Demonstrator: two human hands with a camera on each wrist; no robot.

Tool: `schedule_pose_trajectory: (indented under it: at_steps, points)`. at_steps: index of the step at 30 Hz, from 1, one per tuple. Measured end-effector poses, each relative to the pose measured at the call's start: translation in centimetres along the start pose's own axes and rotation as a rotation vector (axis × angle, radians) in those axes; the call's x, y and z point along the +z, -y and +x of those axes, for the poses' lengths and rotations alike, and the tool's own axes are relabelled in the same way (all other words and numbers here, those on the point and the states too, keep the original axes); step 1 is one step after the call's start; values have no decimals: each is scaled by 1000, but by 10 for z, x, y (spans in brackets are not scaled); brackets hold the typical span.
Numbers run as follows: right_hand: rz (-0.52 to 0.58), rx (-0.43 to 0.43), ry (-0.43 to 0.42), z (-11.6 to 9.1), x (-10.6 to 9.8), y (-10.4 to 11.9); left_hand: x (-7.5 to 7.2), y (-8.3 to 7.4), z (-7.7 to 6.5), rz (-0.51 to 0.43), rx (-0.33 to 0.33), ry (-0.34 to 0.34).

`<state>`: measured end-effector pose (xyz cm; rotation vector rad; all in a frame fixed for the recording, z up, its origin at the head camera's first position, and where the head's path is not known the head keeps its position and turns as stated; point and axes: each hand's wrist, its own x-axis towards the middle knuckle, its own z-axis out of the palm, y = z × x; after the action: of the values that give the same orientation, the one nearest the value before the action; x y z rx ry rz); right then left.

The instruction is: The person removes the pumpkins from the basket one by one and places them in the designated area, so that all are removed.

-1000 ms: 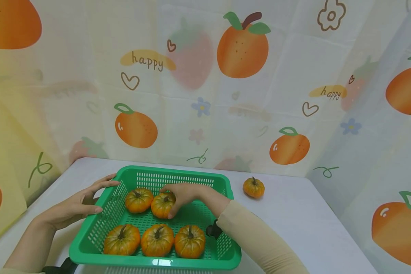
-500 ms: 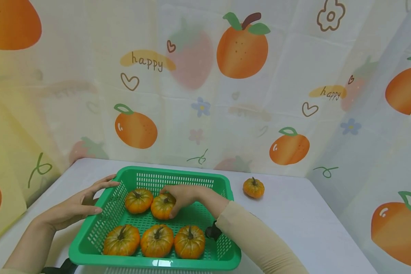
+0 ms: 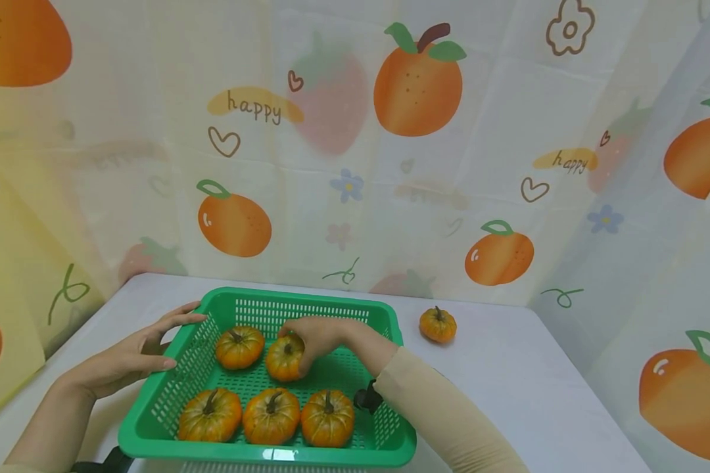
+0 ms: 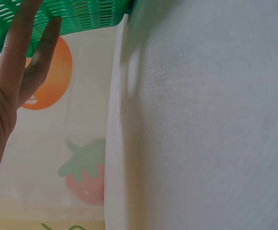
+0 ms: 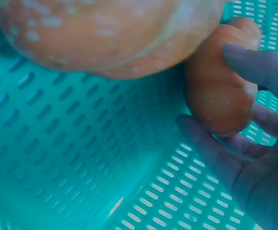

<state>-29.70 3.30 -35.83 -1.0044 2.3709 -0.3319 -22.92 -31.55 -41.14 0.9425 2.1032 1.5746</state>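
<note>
A green plastic basket [image 3: 272, 450] stands on the white table with several small orange pumpkins inside. My right hand [image 3: 317, 338] reaches into it and grips a pumpkin [image 3: 284, 359] in the back row between thumb and fingers. In the right wrist view that pumpkin [image 5: 220, 86] sits between thumb and fingertips, over the slotted basket. Left of it lies another pumpkin [image 3: 239, 347], a small gap apart. Along the basket's front are three pumpkins, the middle one [image 3: 271, 416] among them. My left hand [image 3: 131, 348] touches the basket's left rim, fingers fairly straight, against its wall in the left wrist view.
One more pumpkin [image 3: 438, 324] lies on the white table [image 3: 503, 381] to the right of the basket. A fruit-print curtain [image 3: 355, 217] hangs behind the table and at its sides. The basket's raised walls surround the right hand.
The gripped pumpkin has shifted slightly right with my right hand, opening a small gap from the pumpkin on its left. My left hand and the basket stay in place.
</note>
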Motion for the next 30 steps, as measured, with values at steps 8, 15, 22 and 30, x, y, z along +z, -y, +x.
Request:
schedule_pose_trajectory:
  at_steps: [8,15,22,30]
  points:
    - [4,-56,-33,-4,-14,0,-1,2,-2,4,10,-6]
    - [112,-75,-78,-15,-26,-7,-2,1,-1,16,-2,-13]
    - [127,-83,-126,-25,-33,-15,-1,1,0,14,4,-10]
    - [148,-72,-147,-33,-43,-20,0,0,0,8,-9,-7]
